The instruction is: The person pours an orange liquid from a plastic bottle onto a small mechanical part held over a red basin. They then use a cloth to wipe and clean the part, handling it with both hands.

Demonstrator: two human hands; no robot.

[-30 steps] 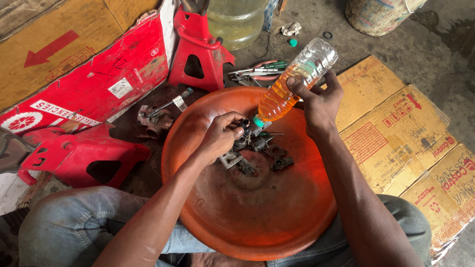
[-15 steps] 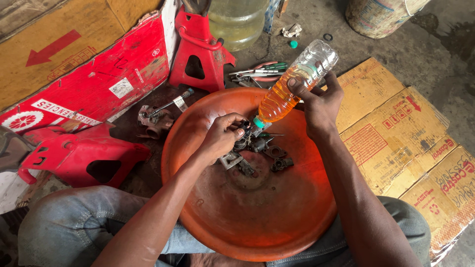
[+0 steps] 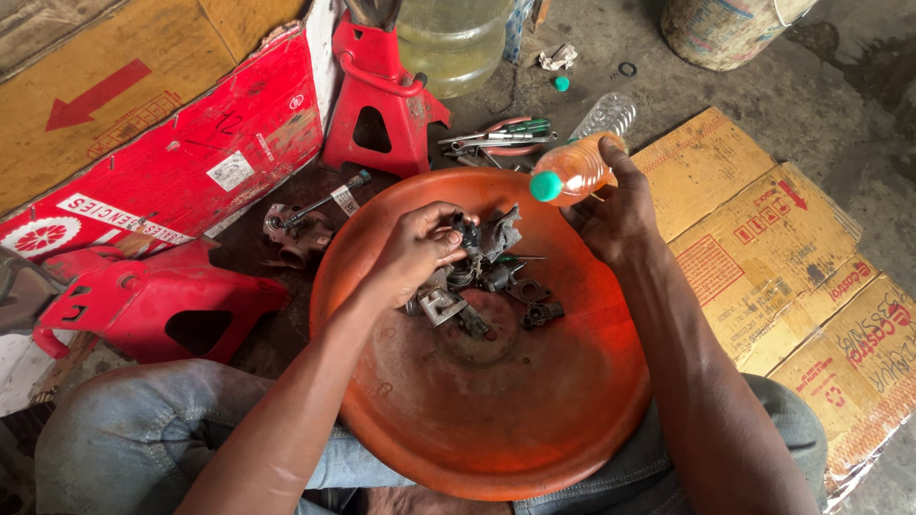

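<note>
Gripping a dark, greasy metal part (image 3: 474, 238) above the far side of a big orange basin (image 3: 496, 420), the left hand (image 3: 415, 250) has its fingers and thumb closed tightly around it. That part sits just above a small heap of other grimy metal pieces (image 3: 496, 291) lying in the basin's bottom, touching one another. Just to the right, the right hand (image 3: 615, 215) is wrapped around a clear plastic bottle (image 3: 577, 157) holding orange liquid, fingers closed on its body. The bottle lies nearly level, its green cap (image 3: 546, 186) pointing toward the held part but apart from it, over the basin's far rim. The basin rests on the person's lap, between knees in blue jeans (image 3: 124, 429).

Beyond the basin, pliers with red and green handles (image 3: 501, 133) lie on the concrete floor, near a red jack stand (image 3: 382, 95). Behind that stand is a large clear jug of yellowish liquid (image 3: 453, 38). Left of the basin, a screwdriver (image 3: 324, 202) rests across a grey metal casting (image 3: 291, 234), and a 2nd red jack stand (image 3: 153, 305) lies on its side. Flattened cardboard (image 3: 782, 257) covers the floor to the right.
</note>
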